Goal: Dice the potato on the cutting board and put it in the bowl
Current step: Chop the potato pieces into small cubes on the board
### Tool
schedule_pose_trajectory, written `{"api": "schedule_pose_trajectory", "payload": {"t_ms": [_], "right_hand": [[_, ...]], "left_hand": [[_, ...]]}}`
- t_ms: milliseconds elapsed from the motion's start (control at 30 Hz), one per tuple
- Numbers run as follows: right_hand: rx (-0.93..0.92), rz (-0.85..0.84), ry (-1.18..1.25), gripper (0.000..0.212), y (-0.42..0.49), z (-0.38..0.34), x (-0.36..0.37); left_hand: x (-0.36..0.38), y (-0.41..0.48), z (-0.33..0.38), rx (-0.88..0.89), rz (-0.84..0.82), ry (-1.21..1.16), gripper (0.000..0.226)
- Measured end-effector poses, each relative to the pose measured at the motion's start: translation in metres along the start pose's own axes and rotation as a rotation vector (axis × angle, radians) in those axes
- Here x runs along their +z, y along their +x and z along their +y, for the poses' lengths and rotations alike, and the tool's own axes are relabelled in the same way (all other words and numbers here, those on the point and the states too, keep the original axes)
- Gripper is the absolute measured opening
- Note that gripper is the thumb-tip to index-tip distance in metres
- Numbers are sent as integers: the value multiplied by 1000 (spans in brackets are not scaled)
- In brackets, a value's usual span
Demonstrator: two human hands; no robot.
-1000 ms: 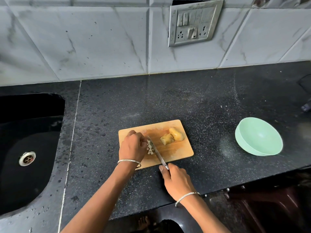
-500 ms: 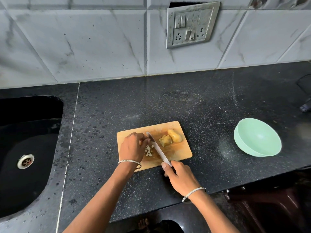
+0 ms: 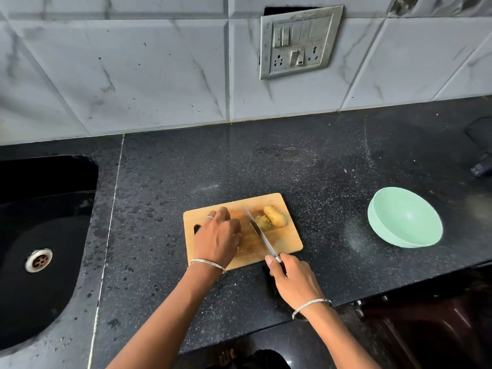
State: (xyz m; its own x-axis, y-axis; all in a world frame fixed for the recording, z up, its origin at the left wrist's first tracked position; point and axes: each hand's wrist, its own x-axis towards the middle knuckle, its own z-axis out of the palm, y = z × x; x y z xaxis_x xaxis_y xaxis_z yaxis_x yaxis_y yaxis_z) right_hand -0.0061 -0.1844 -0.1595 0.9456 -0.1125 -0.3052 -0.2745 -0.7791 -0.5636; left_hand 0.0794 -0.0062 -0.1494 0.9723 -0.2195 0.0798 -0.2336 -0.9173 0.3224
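Uncut potato (image 3: 274, 216) lies at the far right of the cutting board (image 3: 288, 239), just past the knife (image 3: 259, 233) the right hand (image 3: 294, 282) grips. The left hand (image 3: 218, 237) arches over the board's middle; whether it holds anything I cannot tell.

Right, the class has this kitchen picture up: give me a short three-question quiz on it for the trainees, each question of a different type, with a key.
1. True or false: the green bowl already holds diced potato.
2. What does the right hand grip? A) the knife B) a spoon C) the bowl
3. Fill the gap: the two yellow potato pieces lie on the cutting board to the ___ of the knife blade.
Key: 1 false, the bowl is empty. 2 A. 3 right.
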Motion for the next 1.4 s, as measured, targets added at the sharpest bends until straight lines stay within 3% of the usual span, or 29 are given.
{"api": "schedule_pose_trajectory", "payload": {"t_ms": [100, 333, 500, 767, 1400], "right_hand": [[-3, 12, 16, 44, 1, 2, -1], [15, 87, 35, 45, 8, 6, -6], [-1, 49, -1, 46, 8, 12, -8], [7, 42, -20, 51, 9, 15, -7], [11, 11, -11, 51, 7, 13, -10]], "left_hand": [[1, 0, -6, -32, 31, 34, 15], [0, 5, 8, -121, 38, -170, 30], [13, 12, 25, -111, -4, -224, 36], [20, 12, 30, -129, 10, -318, 22], [19, 7, 25, -134, 42, -420, 21]]}}
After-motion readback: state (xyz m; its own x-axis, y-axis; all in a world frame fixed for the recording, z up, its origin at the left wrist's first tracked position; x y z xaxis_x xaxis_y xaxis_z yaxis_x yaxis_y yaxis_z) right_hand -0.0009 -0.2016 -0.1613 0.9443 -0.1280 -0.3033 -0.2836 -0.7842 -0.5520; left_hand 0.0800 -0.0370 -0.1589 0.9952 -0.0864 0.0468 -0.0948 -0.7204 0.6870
